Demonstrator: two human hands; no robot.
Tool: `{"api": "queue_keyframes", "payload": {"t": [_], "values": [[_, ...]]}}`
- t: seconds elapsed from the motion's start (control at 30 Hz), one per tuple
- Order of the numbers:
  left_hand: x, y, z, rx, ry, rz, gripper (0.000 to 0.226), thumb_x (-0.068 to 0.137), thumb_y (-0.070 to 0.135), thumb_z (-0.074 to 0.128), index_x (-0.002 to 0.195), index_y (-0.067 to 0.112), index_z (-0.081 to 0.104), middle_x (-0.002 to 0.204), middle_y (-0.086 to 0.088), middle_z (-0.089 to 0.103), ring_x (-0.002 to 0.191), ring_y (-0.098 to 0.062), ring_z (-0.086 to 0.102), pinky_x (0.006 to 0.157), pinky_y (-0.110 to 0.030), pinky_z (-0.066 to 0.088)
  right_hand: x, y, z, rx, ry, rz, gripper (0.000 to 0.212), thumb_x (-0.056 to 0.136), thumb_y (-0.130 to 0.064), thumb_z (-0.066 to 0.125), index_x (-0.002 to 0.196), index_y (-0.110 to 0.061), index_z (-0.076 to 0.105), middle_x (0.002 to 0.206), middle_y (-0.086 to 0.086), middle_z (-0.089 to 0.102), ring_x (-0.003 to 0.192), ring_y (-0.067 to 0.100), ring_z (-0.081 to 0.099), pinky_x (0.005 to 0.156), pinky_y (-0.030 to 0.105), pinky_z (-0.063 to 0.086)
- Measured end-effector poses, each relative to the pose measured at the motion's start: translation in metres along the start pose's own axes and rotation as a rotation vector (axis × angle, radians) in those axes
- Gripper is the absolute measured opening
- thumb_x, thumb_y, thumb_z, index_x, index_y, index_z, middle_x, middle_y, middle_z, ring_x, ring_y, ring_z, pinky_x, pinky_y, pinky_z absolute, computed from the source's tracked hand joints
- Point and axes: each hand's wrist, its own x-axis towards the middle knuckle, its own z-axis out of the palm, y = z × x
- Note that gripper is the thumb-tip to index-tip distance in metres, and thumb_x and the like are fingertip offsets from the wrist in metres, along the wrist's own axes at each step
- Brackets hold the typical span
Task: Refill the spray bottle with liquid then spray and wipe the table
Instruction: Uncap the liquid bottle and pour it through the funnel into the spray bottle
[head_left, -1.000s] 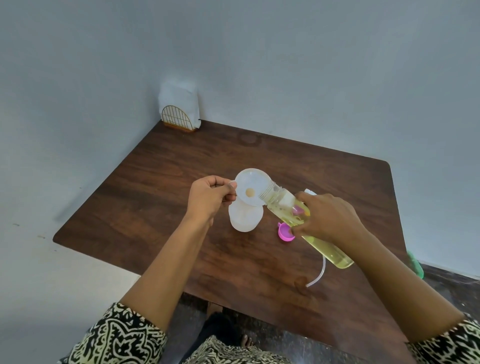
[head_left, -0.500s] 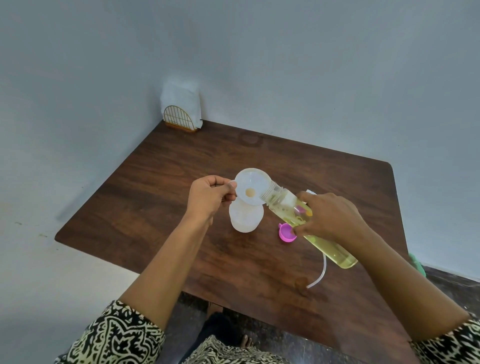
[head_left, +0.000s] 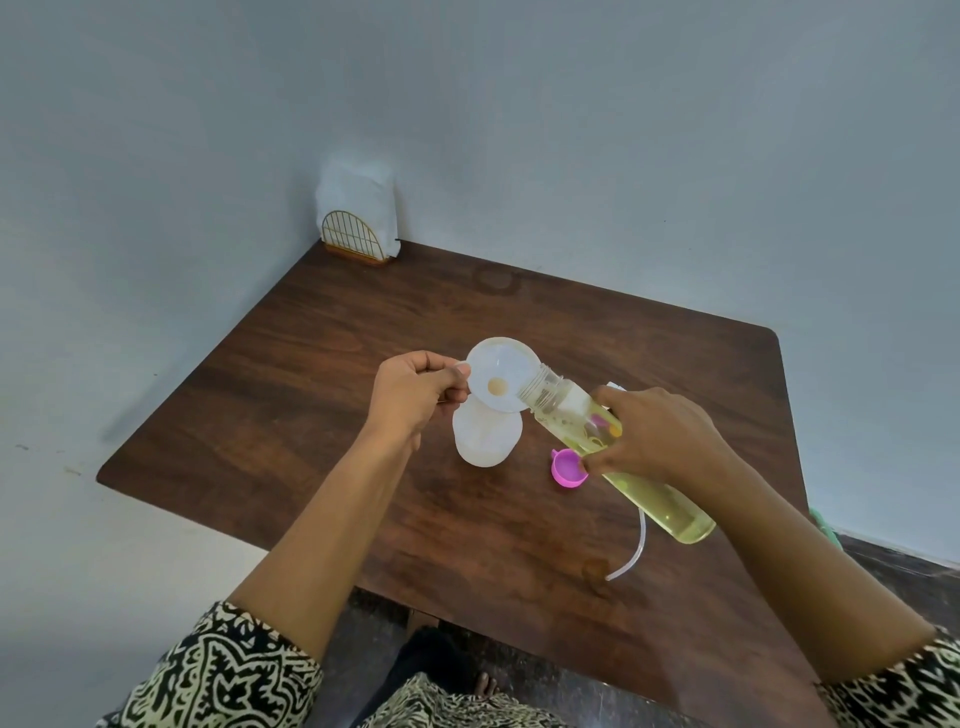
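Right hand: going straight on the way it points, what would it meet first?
Probably the white funnel, which the left hand pinches atop the spray bottle; the right hand's refill bottle has its mouth at the funnel rim, contact unclear.

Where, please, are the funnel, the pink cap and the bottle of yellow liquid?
funnel (head_left: 508, 364): head view, inside of its bowl.
pink cap (head_left: 569, 467): head view, its open hollow.
bottle of yellow liquid (head_left: 670, 509): head view, lower body.

left hand (head_left: 415, 395) pinching funnel (head_left: 498, 374) on spray bottle (head_left: 485, 441), right hand (head_left: 660, 436) tilting refill bottle (head_left: 665, 506) onto funnel
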Motion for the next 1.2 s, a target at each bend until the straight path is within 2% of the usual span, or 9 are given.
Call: {"api": "queue_keyframes", "payload": {"t": [0.2, 0.43, 0.6, 0.77, 1.0, 1.2], "values": [[-0.001, 0.002, 0.001, 0.011, 0.014, -0.007, 0.002, 0.085, 0.007, 0.072, 0.083, 0.007, 0.072, 0.071, -0.006, 0.071, 0.060, -0.011, 0.062, 0.067, -0.027, 0.060, 0.003, 0.002, 0.002, -0.004, 0.009, -0.016, 0.058, 0.071, -0.056, 0.068, 0.119, -0.028, 0.051, 0.074, -0.011, 0.049, 0.070, 0.013, 0.051, 0.047, 0.019, 0.027], [-0.001, 0.002, -0.001, 0.014, 0.014, 0.000, 0.003, 0.085, 0.007, 0.071, 0.082, 0.007, 0.072, 0.067, -0.004, 0.070, 0.056, -0.009, 0.061, 0.059, -0.022, 0.055, 0.007, 0.005, 0.005, -0.006, 0.001, -0.023, 0.058, 0.068, -0.059, 0.068, 0.115, -0.030, 0.051, 0.075, -0.011, 0.051, 0.072, 0.013, 0.053, 0.053, 0.023, 0.036], [0.000, 0.002, -0.003, 0.017, 0.018, 0.000, 0.004, 0.085, 0.006, 0.070, 0.082, 0.006, 0.072, 0.066, -0.004, 0.070, 0.055, -0.008, 0.061, 0.056, -0.021, 0.055, 0.008, 0.002, 0.002, -0.007, -0.026, -0.035, 0.057, 0.071, -0.057, 0.068, 0.117, -0.030, 0.050, 0.076, -0.012, 0.048, 0.073, 0.012, 0.051, 0.050, 0.020, 0.031], [0.002, 0.001, -0.004, 0.019, 0.014, -0.004, 0.007, 0.085, 0.007, 0.071, 0.078, 0.009, 0.071, 0.063, -0.002, 0.069, 0.055, -0.009, 0.061, 0.056, -0.022, 0.053, 0.011, 0.003, 0.003, -0.011, -0.031, -0.043, 0.055, 0.069, -0.057, 0.068, 0.113, -0.028, 0.051, 0.081, -0.010, 0.054, 0.074, 0.012, 0.054, 0.054, 0.022, 0.037], [0.003, 0.001, -0.005, -0.005, -0.001, -0.003, 0.008, 0.084, 0.004, 0.071, 0.077, 0.007, 0.071, 0.062, -0.003, 0.069, 0.052, -0.008, 0.059, 0.055, -0.020, 0.052, 0.012, 0.003, -0.001, -0.022, -0.045, -0.056, 0.050, 0.069, -0.057, 0.069, 0.104, -0.028, 0.049, 0.068, -0.015, 0.044, 0.073, 0.014, 0.050, 0.053, 0.024, 0.033], [0.004, 0.000, -0.005, 0.009, 0.000, -0.003, 0.007, 0.084, 0.006, 0.071, 0.077, 0.008, 0.072, 0.064, -0.004, 0.069, 0.055, -0.010, 0.060, 0.060, -0.025, 0.052, 0.011, 0.003, -0.001, -0.029, -0.036, -0.062, 0.050, 0.068, -0.057, 0.069, 0.104, -0.028, 0.049, 0.068, -0.014, 0.045, 0.072, 0.014, 0.049, 0.052, 0.024, 0.032]]}}
